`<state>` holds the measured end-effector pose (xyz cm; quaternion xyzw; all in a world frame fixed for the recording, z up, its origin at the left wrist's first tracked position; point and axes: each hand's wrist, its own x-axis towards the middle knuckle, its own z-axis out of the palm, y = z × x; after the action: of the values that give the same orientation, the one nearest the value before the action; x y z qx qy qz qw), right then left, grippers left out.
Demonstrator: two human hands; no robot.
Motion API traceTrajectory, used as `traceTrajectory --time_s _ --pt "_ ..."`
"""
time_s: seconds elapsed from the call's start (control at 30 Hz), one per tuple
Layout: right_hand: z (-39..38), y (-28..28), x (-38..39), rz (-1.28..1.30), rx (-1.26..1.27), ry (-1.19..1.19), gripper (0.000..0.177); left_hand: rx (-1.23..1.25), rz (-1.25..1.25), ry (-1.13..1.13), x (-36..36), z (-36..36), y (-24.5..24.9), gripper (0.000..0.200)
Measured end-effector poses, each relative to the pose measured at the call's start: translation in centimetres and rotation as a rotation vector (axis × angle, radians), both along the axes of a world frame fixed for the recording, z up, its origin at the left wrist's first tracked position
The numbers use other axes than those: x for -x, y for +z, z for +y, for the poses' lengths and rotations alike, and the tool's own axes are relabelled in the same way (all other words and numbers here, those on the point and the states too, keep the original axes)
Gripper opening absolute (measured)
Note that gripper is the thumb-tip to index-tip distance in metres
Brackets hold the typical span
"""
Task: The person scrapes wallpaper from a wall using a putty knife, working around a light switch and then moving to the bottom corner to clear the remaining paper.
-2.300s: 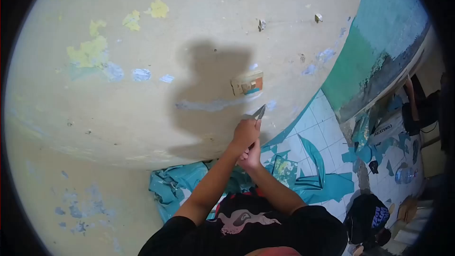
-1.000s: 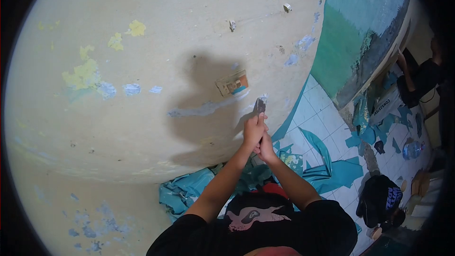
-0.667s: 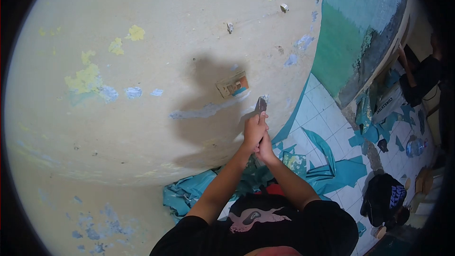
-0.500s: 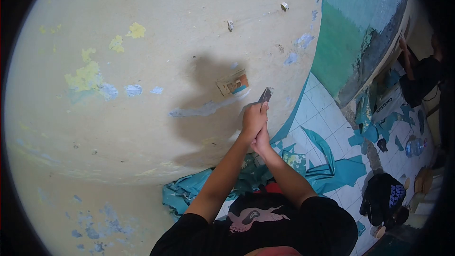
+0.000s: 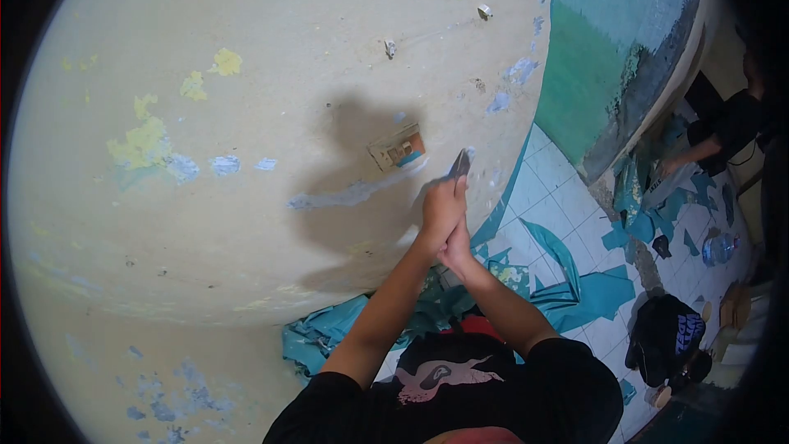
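Both my hands are wrapped together around a scraper, its grey blade [image 5: 461, 165] pointing up and touching or almost touching the beige wall [image 5: 246, 82]. My left hand [image 5: 442, 207] is closed just below the blade. Beneath and partly behind it is my right hand [image 5: 457, 248], also closed; the handle is hidden inside the grip. At the blade's tip shows a small pale bluish patch [image 5: 469, 152]. Left of the hands, a torn printed paper [image 5: 398, 148] sticks to the wall above a long pale blue bare streak [image 5: 353, 195].
Peeled teal sheets [image 5: 575, 300] lie on the white tiled floor [image 5: 555, 181] below. At right are a black bag or cloth [image 5: 662, 341], a clear plastic bottle [image 5: 719, 249] and a green-blue wall [image 5: 604, 57]. Another person [image 5: 731, 127] reaches toward a pale sack [image 5: 662, 185].
The view shifts slightly, moving the wall a little left. A pale patch now shows at the blade's tip. The other person's arm has come down toward the sack.
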<state>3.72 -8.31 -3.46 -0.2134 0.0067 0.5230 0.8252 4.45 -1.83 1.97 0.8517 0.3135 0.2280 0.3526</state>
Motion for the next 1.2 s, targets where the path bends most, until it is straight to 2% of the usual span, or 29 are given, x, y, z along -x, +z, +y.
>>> traceTrajectory --time_s 0.07,0.13,0.17,0.23,0.33,0.4,0.47,0.57,0.63,0.67,0.73,0.83,0.87,0.93,0.97,1.03,1.07,1.13,1.17,1.2 --pt "-1.1 -1.4 1.4 -0.038 0.043 -0.001 0.045 0.028 -0.006 0.007 0.4 -0.3 -1.1 0.036" --pt "-1.1 -1.7 0.7 -0.053 0.059 -0.024 0.045 0.210 0.043 0.050 0.9 -1.0 -1.4 0.035" --pt "-1.2 -2.0 0.5 -0.068 0.083 -0.035 0.045 0.222 0.053 0.052 0.6 -0.9 -1.6 0.035" --pt "0.3 0.1 -1.5 0.000 0.064 -0.066 0.044 -0.035 0.019 -0.032 -2.0 0.0 0.8 0.035" --pt "1.3 2.1 -3.7 0.034 -0.048 -0.087 0.044 -0.035 -0.023 -0.058 -4.8 0.5 4.1 0.037" --pt "1.0 2.7 -4.0 0.014 -0.140 -0.077 0.044 -0.059 -0.034 -0.066 -4.5 0.2 4.2 0.035" --pt "-0.5 2.1 -2.6 0.086 -0.065 -0.012 0.047 -0.090 -0.038 -0.080 -3.3 -0.1 2.6 0.034" --pt "-2.1 -1.2 0.8 0.164 -0.043 0.058 0.050 -0.021 0.084 -0.039 -0.7 -0.2 -2.9 0.036" --pt "-1.7 -3.0 0.9 0.167 -0.055 0.064 0.050 0.208 0.232 0.015 0.3 -0.4 -3.7 0.037" --pt "-1.6 -3.9 1.1 0.164 -0.062 0.086 0.050 0.207 0.237 0.015 0.0 -0.2 -4.0 0.037" --pt "-0.2 -2.9 -0.2 0.188 -0.096 0.028 0.049 -0.002 0.199 -0.061 -1.4 -0.1 -1.7 0.038" --pt "1.3 -0.1 -2.1 0.221 -0.155 -0.075 0.047 0.052 0.253 -0.140 -2.7 0.1 2.4 0.038" --pt "1.4 0.9 -2.4 0.242 -0.174 -0.121 0.046 0.047 0.251 -0.136 -2.8 0.4 2.2 0.038" --pt "0.9 1.5 -1.4 0.265 -0.114 -0.106 0.046 -0.219 0.187 -0.130 -2.4 0.4 0.6 0.037" --pt "0.5 1.4 -0.9 0.285 -0.054 -0.101 0.045 -0.217 0.189 -0.133 -2.0 0.5 -0.2 0.037" --pt "-0.3 -1.1 -0.3 0.304 -0.088 -0.071 0.045 0.096 0.376 -0.155 -0.9 0.6 -0.8 0.031" --pt "-0.6 -2.7 -0.4 0.322 -0.120 -0.030 0.046 0.099 0.379 -0.157 -0.2 0.5 -0.9 0.031" --pt "-0.5 -3.8 -3.6 0.345 -0.032 -0.094 0.046 0.380 0.184 -0.199 1.1 0.1 -0.3 0.030" --pt "-0.4 -4.2 -5.2 0.373 0.062 -0.158 0.046 -0.008 0.064 -0.196 1.9 1.2 -4.8 0.041" --pt "-0.5 -4.3 -6.4 0.385 0.066 -0.149 0.046 -0.005 0.076 -0.187 3.2 1.2 -5.1 0.041"
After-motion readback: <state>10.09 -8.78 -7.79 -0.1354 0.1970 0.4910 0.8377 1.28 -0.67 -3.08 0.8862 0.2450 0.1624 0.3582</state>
